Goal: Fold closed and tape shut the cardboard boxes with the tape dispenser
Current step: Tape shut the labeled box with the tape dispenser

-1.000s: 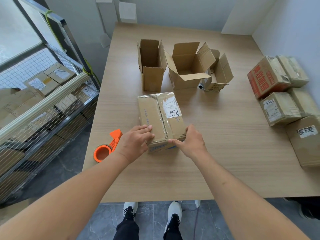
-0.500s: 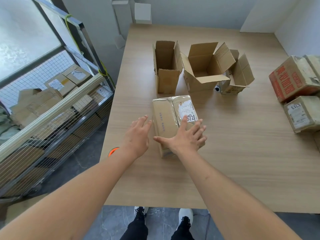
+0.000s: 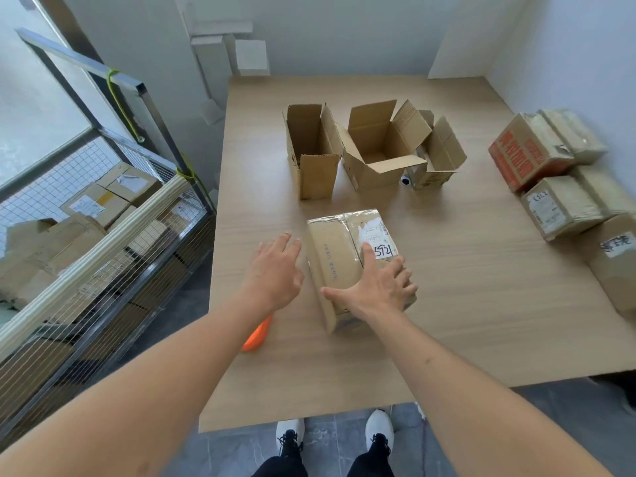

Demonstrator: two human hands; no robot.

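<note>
A closed, taped cardboard box [image 3: 335,256] with a white label lies in the middle of the wooden table [image 3: 481,304]. My right hand [image 3: 378,287] rests flat on its near top, fingers spread. My left hand [image 3: 275,270] hovers open just left of the box, apart from it. The orange tape dispenser [image 3: 256,335] lies near the table's left edge, mostly hidden under my left forearm. Three open boxes stand further back: a tall one [image 3: 311,149], a wide one [image 3: 382,146] and a small one [image 3: 437,156].
Several sealed boxes [image 3: 557,208] are piled along the table's right edge by the wall. A wire-mesh cage [image 3: 103,242] holding more boxes stands on the floor to the left. My feet show below the table's near edge.
Both hands let go of the box's near end. The right hand went flat onto its top and the left opened beside it. My left arm now covers most of the dispenser.
</note>
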